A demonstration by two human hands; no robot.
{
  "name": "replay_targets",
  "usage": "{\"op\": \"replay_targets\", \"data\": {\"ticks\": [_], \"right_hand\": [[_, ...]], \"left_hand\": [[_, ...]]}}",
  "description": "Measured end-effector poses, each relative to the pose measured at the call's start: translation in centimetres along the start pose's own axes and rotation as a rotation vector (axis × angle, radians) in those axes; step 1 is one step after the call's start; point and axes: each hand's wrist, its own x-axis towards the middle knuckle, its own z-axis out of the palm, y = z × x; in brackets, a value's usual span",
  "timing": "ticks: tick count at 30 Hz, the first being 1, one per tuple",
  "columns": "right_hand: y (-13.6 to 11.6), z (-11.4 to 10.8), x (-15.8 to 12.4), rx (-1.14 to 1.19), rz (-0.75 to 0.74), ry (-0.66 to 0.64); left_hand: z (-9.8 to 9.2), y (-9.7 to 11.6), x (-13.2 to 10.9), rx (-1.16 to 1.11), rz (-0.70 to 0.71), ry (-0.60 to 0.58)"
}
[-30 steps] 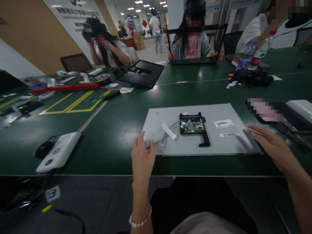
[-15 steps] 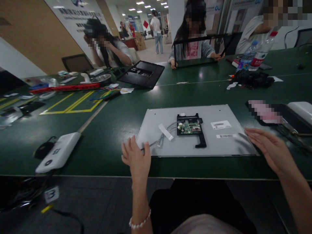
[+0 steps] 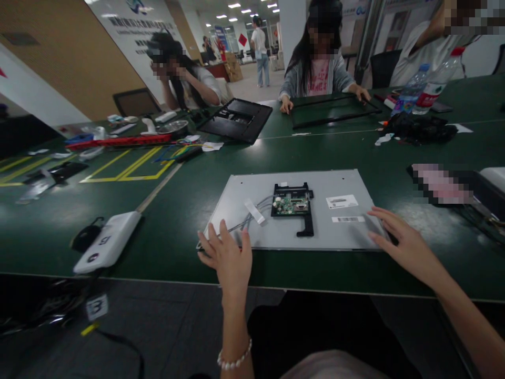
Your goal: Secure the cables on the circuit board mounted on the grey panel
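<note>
A flat grey display panel [image 3: 260,185] lies on the green table in front of me, back side up. On it sits a black bracket [image 3: 306,223] with a green circuit board [image 3: 290,205], and thin grey cables run left from there under a strip of white tape [image 3: 254,211]. My left hand [image 3: 229,255], fingers spread, is over the panel's front left corner; whether it touches is unclear. At the right edge is my right hand [image 3: 402,242], fingers stretched out and apart, thumb over the panel. Neither hand grips anything.
Across the green table [image 3: 189,210], a co-worker holds a thin black frame [image 3: 335,122]. A black back cover [image 3: 236,120] lies to their left. A white power bank [image 3: 108,242] is at left; bottles [image 3: 434,89] and a phone [image 3: 437,184] are at right.
The panel has slid left across the table. My right hand has moved left along with its right edge. The co-worker has lowered the black frame from upright to the table.
</note>
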Motion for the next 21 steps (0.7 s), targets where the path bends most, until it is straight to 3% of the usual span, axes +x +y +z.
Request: {"op": "replay_targets", "data": {"ticks": [7,21], "right_hand": [[-1.8,1.5,0.7,-0.305,-0.285,-0.228],[-4.7,5.0,3.8,-0.239,-0.404,-0.370]], "left_hand": [[0.3,-0.4,-0.2,0.007,0.034,-0.003],[-0.1,-0.3,-0.2,-0.030,0.018,-0.033]]}}
